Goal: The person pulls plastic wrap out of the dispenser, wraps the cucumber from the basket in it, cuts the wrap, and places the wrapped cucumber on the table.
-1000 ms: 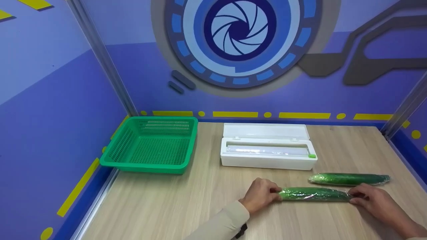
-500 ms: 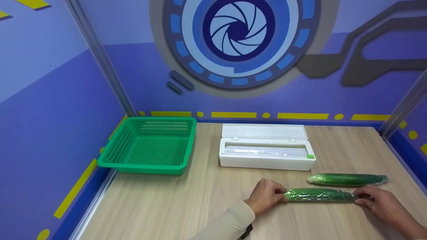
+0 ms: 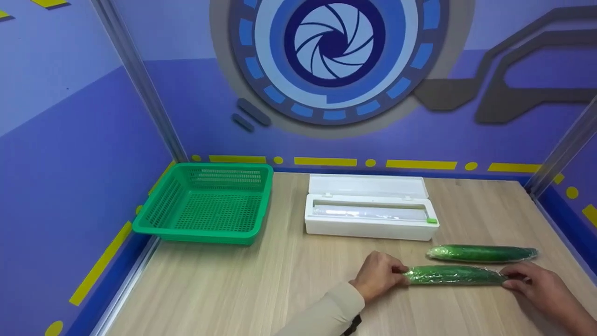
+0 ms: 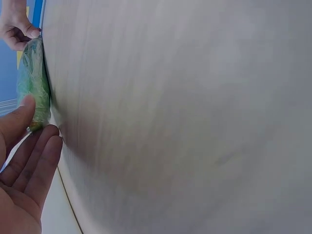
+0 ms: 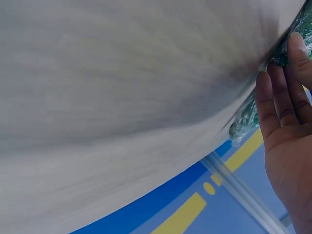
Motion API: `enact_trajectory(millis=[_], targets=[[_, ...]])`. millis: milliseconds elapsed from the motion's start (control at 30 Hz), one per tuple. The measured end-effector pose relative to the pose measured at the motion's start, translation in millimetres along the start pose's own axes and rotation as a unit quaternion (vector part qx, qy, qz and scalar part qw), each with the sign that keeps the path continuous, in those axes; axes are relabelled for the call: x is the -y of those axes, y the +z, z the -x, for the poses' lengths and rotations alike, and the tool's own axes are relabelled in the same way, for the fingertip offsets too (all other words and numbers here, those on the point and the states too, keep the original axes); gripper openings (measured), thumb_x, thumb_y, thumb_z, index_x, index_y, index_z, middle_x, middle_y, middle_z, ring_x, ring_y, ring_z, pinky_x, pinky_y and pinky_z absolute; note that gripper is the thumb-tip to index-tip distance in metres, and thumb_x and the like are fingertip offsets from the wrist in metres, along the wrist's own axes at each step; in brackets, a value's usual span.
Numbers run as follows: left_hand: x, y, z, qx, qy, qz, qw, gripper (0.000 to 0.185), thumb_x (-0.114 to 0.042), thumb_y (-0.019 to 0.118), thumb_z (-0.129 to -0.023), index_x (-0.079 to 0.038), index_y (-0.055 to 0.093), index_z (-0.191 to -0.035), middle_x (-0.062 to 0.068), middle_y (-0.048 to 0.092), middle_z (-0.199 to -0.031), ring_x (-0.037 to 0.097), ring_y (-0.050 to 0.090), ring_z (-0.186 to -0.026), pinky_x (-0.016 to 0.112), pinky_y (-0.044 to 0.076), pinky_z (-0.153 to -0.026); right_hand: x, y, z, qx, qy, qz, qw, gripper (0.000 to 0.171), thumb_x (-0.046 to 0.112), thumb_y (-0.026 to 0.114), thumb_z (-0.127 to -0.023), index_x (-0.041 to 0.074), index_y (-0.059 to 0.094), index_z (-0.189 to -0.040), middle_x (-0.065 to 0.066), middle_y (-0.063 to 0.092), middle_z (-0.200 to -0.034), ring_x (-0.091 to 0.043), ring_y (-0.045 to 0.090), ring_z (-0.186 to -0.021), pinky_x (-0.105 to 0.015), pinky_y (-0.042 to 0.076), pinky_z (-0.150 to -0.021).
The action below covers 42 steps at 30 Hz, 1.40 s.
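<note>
A cucumber [image 3: 457, 275] wrapped in clear film lies crosswise on the wooden table. Its pale left end is pinched between the thumb and fingers of my left hand [image 3: 378, 277]. My right hand [image 3: 536, 285] pinches the dark right end. In the left wrist view the film looks wrinkled along the wrapped cucumber [image 4: 35, 73], with the left thumb on one side of the tip and the fingers on the other. Just behind it, nearly parallel, rests a second film-wrapped cucumber [image 3: 482, 253]; part of this second cucumber [image 5: 247, 119] shows past the fingers in the right wrist view.
Behind the cucumbers stands a white cling film box [image 3: 371, 228] with its lid raised, a film roll [image 3: 368, 213] inside and a green slider [image 3: 432, 220] at its right. A green basket [image 3: 196, 233] sits at the back left. Printed wall panels [image 3: 326, 144] enclose the table.
Both hands have shifted a little to the right together with the front cucumber, keeping hold of its ends. The head view has turned slightly. The rear cucumber, box and basket stay in place.
</note>
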<state>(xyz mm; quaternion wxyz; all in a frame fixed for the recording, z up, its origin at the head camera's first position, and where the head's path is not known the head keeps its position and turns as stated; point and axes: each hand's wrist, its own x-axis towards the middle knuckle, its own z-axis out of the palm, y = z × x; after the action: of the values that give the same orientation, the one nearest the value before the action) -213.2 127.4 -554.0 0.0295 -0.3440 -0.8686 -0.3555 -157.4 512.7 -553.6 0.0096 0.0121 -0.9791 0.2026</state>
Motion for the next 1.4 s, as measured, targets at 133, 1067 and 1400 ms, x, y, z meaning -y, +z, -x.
enact_trajectory(millis=[133, 1067, 1400], targets=[[-1.6, 3.3, -2.2, -0.005, 0.001, 0.004, 1.0000, 0.020, -0.020, 0.094, -0.082, -0.017, 0.086, -0.099, -0.014, 0.078, -0.090, -0.016, 0.062, -0.079, 0.005, 0.044, -0.070, -6, -1, -1, 0.005, 0.014, -0.008, 1.000, 0.013, 0.003, 0.079, -0.093, 0.001, 0.076, -0.105, -0.012, 0.071, -0.100, -0.034, 0.066, -0.092, -0.060, 0.055, -0.080], [-19.0, 22.1, -13.6, -0.003, -0.003, -0.004, 1.0000, 0.021, -0.020, 0.092, -0.084, -0.019, 0.086, -0.104, -0.013, 0.079, -0.098, -0.016, 0.062, -0.087, 0.004, 0.044, -0.076, -28, 0, 7, -0.073, 0.037, -0.012, 0.997, 0.013, -0.005, 0.079, -0.090, -0.005, 0.074, -0.103, -0.020, 0.067, -0.099, -0.042, 0.066, -0.091, -0.062, 0.053, -0.078], [-22.0, 26.2, -15.5, -0.016, 0.048, -0.028, 0.9983, 0.017, -0.019, 0.089, -0.088, -0.017, 0.086, -0.105, -0.010, 0.079, -0.100, -0.012, 0.065, -0.091, 0.005, 0.046, -0.079, -34, -1, 9, -0.075, 0.039, -0.010, 0.996, 0.014, -0.008, 0.079, -0.089, -0.006, 0.073, -0.102, -0.018, 0.065, -0.096, -0.040, 0.064, -0.089, -0.065, 0.052, -0.079]])
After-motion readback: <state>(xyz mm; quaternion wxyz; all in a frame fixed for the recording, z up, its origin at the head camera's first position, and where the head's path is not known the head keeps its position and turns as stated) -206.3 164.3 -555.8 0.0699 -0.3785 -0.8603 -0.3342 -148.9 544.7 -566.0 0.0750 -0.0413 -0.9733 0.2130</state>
